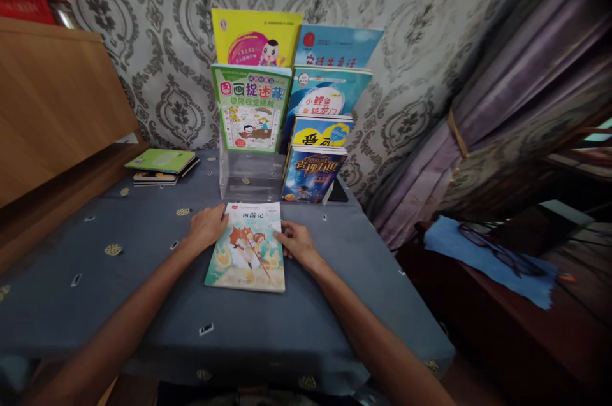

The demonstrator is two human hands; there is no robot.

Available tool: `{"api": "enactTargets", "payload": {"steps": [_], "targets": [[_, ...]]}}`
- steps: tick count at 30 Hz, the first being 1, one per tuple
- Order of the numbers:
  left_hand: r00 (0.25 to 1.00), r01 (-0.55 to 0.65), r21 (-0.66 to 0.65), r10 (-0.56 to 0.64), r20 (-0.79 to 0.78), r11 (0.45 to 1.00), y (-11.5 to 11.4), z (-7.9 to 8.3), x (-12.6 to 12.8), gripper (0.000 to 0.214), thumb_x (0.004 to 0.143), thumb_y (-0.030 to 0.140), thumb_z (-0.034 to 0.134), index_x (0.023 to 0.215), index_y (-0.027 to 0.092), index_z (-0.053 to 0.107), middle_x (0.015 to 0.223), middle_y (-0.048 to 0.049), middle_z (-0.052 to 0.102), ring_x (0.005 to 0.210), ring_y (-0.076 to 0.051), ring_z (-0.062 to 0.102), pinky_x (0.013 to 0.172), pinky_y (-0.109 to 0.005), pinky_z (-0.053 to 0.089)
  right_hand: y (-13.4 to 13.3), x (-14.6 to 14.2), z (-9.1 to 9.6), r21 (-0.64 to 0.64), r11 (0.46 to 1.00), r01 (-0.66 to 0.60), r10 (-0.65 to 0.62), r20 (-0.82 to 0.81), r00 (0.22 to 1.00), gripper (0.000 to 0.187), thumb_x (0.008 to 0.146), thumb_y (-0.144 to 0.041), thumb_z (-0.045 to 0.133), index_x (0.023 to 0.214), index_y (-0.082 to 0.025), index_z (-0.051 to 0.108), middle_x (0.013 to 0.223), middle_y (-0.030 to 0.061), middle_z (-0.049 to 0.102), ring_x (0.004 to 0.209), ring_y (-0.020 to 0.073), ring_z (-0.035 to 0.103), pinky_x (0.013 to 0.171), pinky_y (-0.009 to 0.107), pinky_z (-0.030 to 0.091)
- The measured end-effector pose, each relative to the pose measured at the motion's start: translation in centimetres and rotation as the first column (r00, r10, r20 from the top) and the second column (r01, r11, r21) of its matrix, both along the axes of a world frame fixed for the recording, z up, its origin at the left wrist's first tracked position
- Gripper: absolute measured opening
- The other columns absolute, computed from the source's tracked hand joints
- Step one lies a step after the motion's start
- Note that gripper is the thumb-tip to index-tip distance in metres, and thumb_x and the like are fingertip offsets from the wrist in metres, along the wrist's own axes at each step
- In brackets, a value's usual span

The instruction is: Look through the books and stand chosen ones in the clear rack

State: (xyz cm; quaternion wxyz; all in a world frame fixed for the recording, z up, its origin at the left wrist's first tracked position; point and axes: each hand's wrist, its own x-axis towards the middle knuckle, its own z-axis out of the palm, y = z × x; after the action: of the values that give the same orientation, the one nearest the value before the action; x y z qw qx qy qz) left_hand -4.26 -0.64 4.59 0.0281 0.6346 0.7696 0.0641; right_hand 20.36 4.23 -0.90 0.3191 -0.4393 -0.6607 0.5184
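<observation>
A paperback book [246, 250] with a white, teal and orange cover, showing a figure with a long staff, is between my two hands, just in front of the rack. My left hand [209, 227] is closed on its upper left edge, its fingertips hidden by the book. On the right edge, my right hand [297, 245] pinches the book, thumb on the cover and fingers behind. Beyond it stands a clear acrylic rack [253, 186]. Its left column carries a green picture book [253, 113] and a yellow book [258, 36]; its right column holds several books, a dark blue one [313, 176] lowest.
A small stack of books, green on top [160, 161], lies left of the rack beside a wooden panel [57, 100]. The table [143, 310] has a grey-blue cloth. To the right are a purple curtain [430, 164] and eyeglasses [502, 252] on a blue cloth [449, 243].
</observation>
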Motion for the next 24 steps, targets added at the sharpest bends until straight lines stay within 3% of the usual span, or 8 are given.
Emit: {"api": "enactTargets", "payload": {"steps": [2,5,8,10,12,16,20,24], "targets": [[0.999,0.040,0.140,-0.040,-0.001,0.989,0.4,-1.0,0.1,0.028,0.095,0.030,0.042,0.113,0.019,0.060,0.106,-0.0118,0.069,0.098,-0.027,0.066,0.078,-0.036,0.049,0.1,0.1,0.2,0.048,0.999,0.022,-0.026,0.076,0.997,0.037,0.080,-0.037,0.061,0.109,-0.014,0.065,0.051,-0.0076,0.056,0.036,0.0103,0.051,0.035,0.020,0.038],[0.980,0.177,0.294,-0.195,0.033,0.939,1.1,-2.9,-0.1,0.029,0.093,0.022,0.043,0.117,0.019,0.060,0.120,-0.0115,0.064,0.113,-0.025,0.060,0.093,-0.039,0.048,-0.2,0.4,1.3,0.158,0.987,0.012,-0.054,0.263,0.963,0.031,0.086,-0.031,0.058,0.111,-0.016,0.067,0.058,-0.0031,0.064,0.047,0.0139,0.060,0.046,0.022,0.045],[0.962,0.227,0.368,-0.267,0.062,0.902,1.6,-4.6,-0.6,0.031,0.093,0.020,0.043,0.117,0.020,0.062,0.127,-0.0107,0.063,0.116,-0.025,0.058,0.102,-0.042,0.045,-0.9,0.3,3.0,0.365,0.931,-0.024,-0.182,0.520,0.835,0.027,0.088,-0.026,0.058,0.111,-0.019,0.069,0.082,0.0054,0.074,0.074,0.0216,0.071,0.062,0.027,0.051],[0.960,0.223,0.395,-0.271,0.070,0.891,1.8,-5.4,-0.9,0.031,0.093,0.021,0.043,0.117,0.019,0.063,0.128,-0.0111,0.063,0.116,-0.026,0.058,0.102,-0.044,0.045,-1.4,-0.7,4.0,0.475,0.877,-0.079,-0.258,0.603,0.755,0.029,0.090,-0.022,0.056,0.117,-0.019,0.067,0.104,0.0109,0.074,0.093,0.0256,0.071,0.074,0.031,0.053],[0.956,0.227,0.419,-0.283,0.075,0.879,1.9,-5.9,-1.0,0.031,0.093,0.020,0.043,0.116,0.018,0.064,0.127,-0.0118,0.063,0.115,-0.027,0.058,0.101,-0.045,0.046,-1.6,-2.7,4.6,0.519,0.828,-0.213,-0.190,0.616,0.765,0.033,0.091,-0.017,0.051,0.122,-0.017,0.063,0.121,0.0128,0.068,0.108,0.0256,0.066,0.087,0.033,0.051],[0.947,0.237,0.447,-0.307,0.092,0.863,2.1,-6.2,-1.2,0.031,0.092,0.017,0.042,0.115,0.016,0.062,0.121,-0.0131,0.065,0.114,-0.027,0.058,0.098,-0.044,0.047,-0.9,-8.2,4.3,0.543,0.692,-0.475,0.076,0.600,0.796,0.046,0.090,-0.008,0.047,0.136,-0.009,0.050,0.135,0.0159,0.060,0.126,0.0223,0.055,0.107,0.033,0.041],[0.941,0.248,0.430,-0.321,0.105,0.868,2.1,-6.4,-1.5,0.029,0.091,0.016,0.044,0.114,0.016,0.061,0.115,-0.0129,0.067,0.110,-0.026,0.058,0.097,-0.044,0.047,0.1,-11.3,3.1,0.528,0.705,-0.473,0.077,0.606,0.791,0.049,0.093,-0.011,0.043,0.142,-0.009,0.039,0.140,0.0190,0.055,0.130,0.0236,0.052,0.110,0.040,0.038],[0.954,0.235,0.419,-0.291,0.075,0.877,2.0,-6.2,-1.4,0.032,0.093,0.018,0.042,0.121,0.017,0.060,0.121,-0.0128,0.066,0.116,-0.026,0.056,0.101,-0.045,0.045,0.8,-9.3,2.1,0.548,0.707,-0.448,0.025,0.613,0.790,0.049,0.095,-0.011,0.040,0.144,-0.012,0.039,0.148,0.0183,0.048,0.139,0.0235,0.043,0.116,0.044,0.031]]}}
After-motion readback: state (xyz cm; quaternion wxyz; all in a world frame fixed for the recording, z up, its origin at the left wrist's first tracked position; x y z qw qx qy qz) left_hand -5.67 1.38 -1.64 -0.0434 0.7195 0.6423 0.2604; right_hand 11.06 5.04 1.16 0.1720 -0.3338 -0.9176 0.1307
